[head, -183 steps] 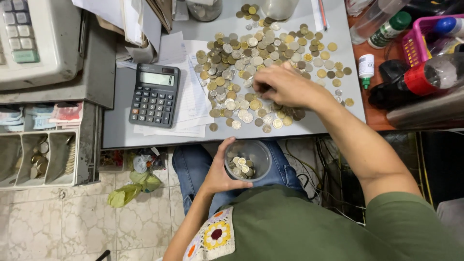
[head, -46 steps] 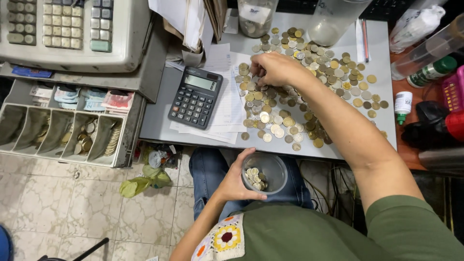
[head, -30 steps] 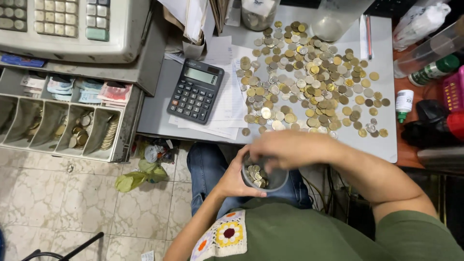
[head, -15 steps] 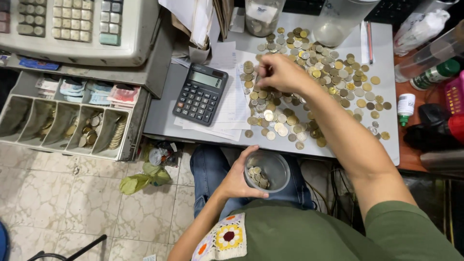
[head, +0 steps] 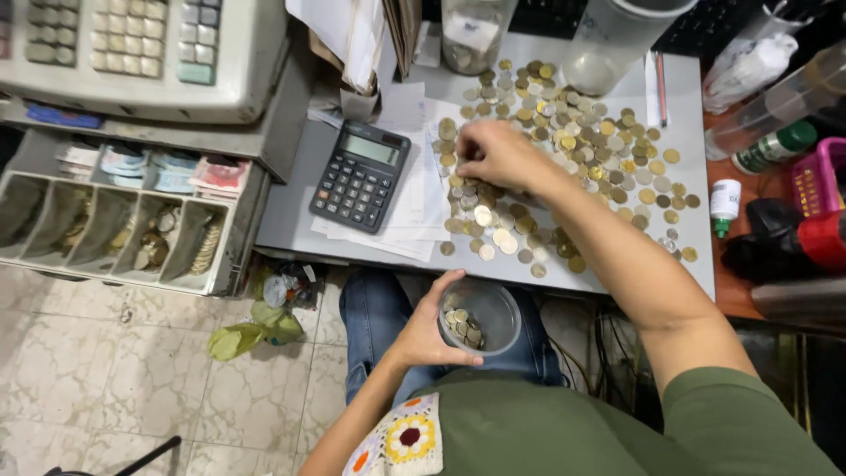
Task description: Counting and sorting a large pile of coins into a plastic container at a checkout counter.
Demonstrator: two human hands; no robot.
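— How far along?
— Barely begun, judging by the shallow layer inside the small clear plastic cup (head: 479, 316), cradled over the lap by left hand (head: 426, 331), fingers wrapped round the rim.
— And the rest?
— Plenty: spread of gold and silver coins (head: 564, 141) across grey desk (head: 295, 189), right hand (head: 493, 155) pinching among them, fingers narrow, catch unclear.

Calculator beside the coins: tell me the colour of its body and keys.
The calculator has a black body, dark keys and a pale grey display, seen in the head view.
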